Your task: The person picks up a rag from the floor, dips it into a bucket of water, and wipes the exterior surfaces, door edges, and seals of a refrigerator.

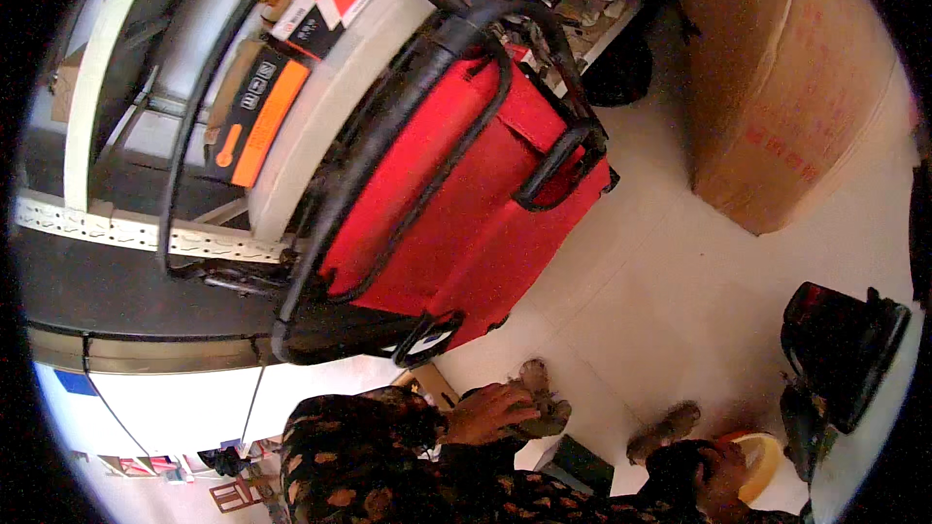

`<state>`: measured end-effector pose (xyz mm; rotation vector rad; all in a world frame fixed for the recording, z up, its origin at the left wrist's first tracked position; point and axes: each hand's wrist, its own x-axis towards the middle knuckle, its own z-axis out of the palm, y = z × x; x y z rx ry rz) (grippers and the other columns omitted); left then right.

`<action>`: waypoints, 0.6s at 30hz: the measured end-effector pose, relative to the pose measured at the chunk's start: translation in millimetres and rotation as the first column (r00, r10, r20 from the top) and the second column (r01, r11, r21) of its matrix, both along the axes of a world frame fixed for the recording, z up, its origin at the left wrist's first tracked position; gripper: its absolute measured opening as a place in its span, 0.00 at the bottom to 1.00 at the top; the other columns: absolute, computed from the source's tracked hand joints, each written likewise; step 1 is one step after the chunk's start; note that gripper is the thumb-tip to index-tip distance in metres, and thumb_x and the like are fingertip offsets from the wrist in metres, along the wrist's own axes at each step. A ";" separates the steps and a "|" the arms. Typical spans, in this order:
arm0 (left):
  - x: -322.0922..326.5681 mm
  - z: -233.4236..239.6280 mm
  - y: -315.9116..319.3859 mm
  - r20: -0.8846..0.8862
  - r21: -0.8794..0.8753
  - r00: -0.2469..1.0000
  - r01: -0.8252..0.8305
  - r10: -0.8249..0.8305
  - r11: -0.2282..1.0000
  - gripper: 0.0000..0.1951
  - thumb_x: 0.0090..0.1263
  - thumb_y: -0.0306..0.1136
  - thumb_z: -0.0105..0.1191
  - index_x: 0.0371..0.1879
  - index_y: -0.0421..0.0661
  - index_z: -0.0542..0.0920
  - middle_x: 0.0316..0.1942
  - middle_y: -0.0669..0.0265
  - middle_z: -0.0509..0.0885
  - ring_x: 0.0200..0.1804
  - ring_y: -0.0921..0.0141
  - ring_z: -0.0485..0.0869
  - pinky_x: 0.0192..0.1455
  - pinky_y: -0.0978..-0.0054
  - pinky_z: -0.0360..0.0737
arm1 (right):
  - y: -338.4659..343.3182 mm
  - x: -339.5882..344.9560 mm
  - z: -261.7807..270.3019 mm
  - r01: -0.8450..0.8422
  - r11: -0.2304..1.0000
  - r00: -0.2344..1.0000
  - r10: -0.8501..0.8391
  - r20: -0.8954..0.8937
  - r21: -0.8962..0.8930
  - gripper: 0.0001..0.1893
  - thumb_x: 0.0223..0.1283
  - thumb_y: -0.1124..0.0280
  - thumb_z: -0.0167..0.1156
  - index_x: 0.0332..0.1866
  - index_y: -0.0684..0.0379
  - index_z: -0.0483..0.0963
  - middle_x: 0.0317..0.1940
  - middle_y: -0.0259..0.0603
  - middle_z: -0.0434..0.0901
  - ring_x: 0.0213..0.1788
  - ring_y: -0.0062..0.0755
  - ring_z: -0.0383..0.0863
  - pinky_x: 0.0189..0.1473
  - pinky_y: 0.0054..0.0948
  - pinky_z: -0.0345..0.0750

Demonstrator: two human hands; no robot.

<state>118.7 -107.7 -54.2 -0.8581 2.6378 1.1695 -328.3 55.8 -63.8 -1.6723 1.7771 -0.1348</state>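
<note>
My left hand (491,413) is low in the middle of the view, above or against a shoe (535,376); its fingers are bent forward, and what lies under them is hidden. Farther right, my right hand (721,467) is closed around the edge of a yellowish ring (763,462), which looks like a roll of tape. In front of me stands a red fabric cart (466,211) with a black tubular frame (378,138) and black side loops. Neither hand touches it.
A shelf rack (320,131) with a black-and-orange carton (262,116) is behind the cart on the left. At upper right stands a tall cardboard box (794,80). Near my right hand is a black object (841,353). A dark box (579,462) sits between my feet.
</note>
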 end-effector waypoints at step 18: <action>-61.6 120.5 120.3 -0.012 0.361 0.921 -0.359 0.389 0.861 0.31 0.64 0.33 0.58 0.67 0.44 0.63 0.65 0.51 0.65 0.67 0.52 0.63 0.66 0.53 0.66 | 23.1 80.4 159.7 -0.032 0.928 0.927 -0.111 0.358 0.371 0.31 0.63 0.50 0.51 0.65 0.49 0.49 0.62 0.49 0.59 0.62 0.51 0.64 0.60 0.43 0.70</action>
